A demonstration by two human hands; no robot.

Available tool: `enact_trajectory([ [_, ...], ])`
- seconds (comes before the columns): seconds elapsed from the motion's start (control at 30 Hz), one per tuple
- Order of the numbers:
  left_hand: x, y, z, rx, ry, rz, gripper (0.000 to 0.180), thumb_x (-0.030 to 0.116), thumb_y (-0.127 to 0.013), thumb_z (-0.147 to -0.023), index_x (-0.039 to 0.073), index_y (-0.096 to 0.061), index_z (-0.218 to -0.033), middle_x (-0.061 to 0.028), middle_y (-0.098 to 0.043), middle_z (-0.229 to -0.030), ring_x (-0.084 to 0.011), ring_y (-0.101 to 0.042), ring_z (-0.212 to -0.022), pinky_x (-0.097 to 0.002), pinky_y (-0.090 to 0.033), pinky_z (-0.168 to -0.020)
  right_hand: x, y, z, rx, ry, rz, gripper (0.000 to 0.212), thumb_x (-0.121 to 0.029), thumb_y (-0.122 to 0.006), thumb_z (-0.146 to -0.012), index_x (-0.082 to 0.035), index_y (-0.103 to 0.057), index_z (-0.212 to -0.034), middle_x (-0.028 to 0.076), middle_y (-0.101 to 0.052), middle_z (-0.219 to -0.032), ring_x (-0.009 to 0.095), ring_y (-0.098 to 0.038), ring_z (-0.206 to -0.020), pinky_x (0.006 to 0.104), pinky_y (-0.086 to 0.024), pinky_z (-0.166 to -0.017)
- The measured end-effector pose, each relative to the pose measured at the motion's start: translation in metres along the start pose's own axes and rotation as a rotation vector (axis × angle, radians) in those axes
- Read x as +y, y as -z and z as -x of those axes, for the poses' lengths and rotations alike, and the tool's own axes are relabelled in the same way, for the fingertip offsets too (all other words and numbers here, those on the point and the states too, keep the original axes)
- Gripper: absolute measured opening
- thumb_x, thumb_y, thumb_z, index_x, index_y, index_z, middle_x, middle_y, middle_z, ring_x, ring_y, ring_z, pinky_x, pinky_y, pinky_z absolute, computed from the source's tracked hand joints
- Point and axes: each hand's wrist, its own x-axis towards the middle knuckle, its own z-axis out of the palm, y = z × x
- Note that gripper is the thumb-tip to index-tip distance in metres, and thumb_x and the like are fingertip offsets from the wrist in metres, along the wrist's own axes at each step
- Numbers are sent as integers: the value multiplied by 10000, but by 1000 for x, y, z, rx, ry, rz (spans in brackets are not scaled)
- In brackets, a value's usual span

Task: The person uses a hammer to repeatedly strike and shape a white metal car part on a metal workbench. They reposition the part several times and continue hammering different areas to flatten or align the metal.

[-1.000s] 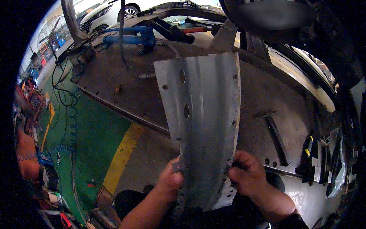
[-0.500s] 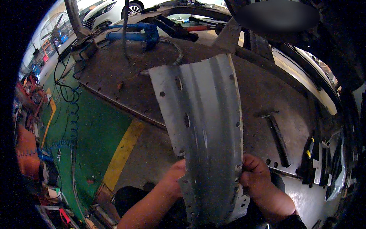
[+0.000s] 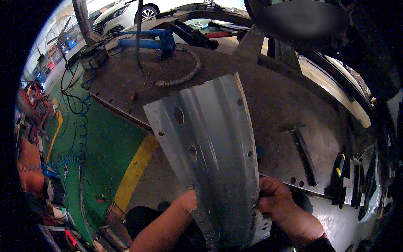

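Observation:
A long grey sheet-metal panel (image 3: 210,143) with raised ribs and several holes fills the middle of the view, its far end tilted over the brown metal bench (image 3: 294,101). At its left edge my left hand (image 3: 187,202) grips it, the fingers hidden behind the metal. On the opposite edge my right hand (image 3: 273,198) holds it with bent fingers. To the right of the panel a hammer (image 3: 305,155) lies on the bench, its handle toward me. The panel's lower end is near my lap.
A blue hydraulic tool (image 3: 151,42) with a coiled hose (image 3: 184,80) sits on the bench's far left. Dark strips and plastic-wrapped parts (image 3: 357,180) stand at the right. Blue coiled air line (image 3: 82,126) hangs over green floor. A white car (image 3: 121,17) stands behind.
The panel's far end has swung left and dropped lower, uncovering more of the hose behind it. Both hands have shifted slightly left and down, still holding the edges.

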Motion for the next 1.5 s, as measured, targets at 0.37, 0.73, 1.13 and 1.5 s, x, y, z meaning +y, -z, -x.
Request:
enact_trajectory([
  [0.37, 3, -13, -14, -77, -62, 64, 387, 158, -548, -931, 6, -517, -1285, -133, -602, -1212, -241, -590, -1080, -374, -477, -948, -7, -13, -5, 100, -5, 159, 500, -276, -737, -814, -38, -568, -1220, 42, -628, -1158, 157, -574, -1069, 311, -448, -919],
  [0.73, 32, -17, 6, 528, -337, -93, 308, 114, -646, -852, 24, -593, -1142, -111, -665, -1040, -218, -640, -941, -360, -494, -887, -12, -10, 1, 129, 68, 188, 391, -248, -737, -814, -42, -585, -1110, 53, -645, -1075, 136, -601, -937, 297, -476, -813],
  [1.13, 43, -43, 51, 745, -764, -668, 475, 328, -728, -809, 16, -575, -1134, -88, -614, -1052, -216, -586, -992, -324, -456, -883, -38, -30, 3, 155, 794, 1292, 245, -160, -775, -740, -36, -637, -900, 111, -631, -843, 240, -622, -708, 310, -498, -610],
  [1.5, 7, -60, 81, 205, -597, -136, 691, 366, -709, -814, 22, -415, -1337, -136, -559, -1255, -309, -534, -1171, -445, -418, -998, -20, -76, 14, 8, 685, 1516, 213, -179, -553, -887, -34, -631, -1021, 154, -625, -889, 324, -639, -739, 449, -546, -644],
])
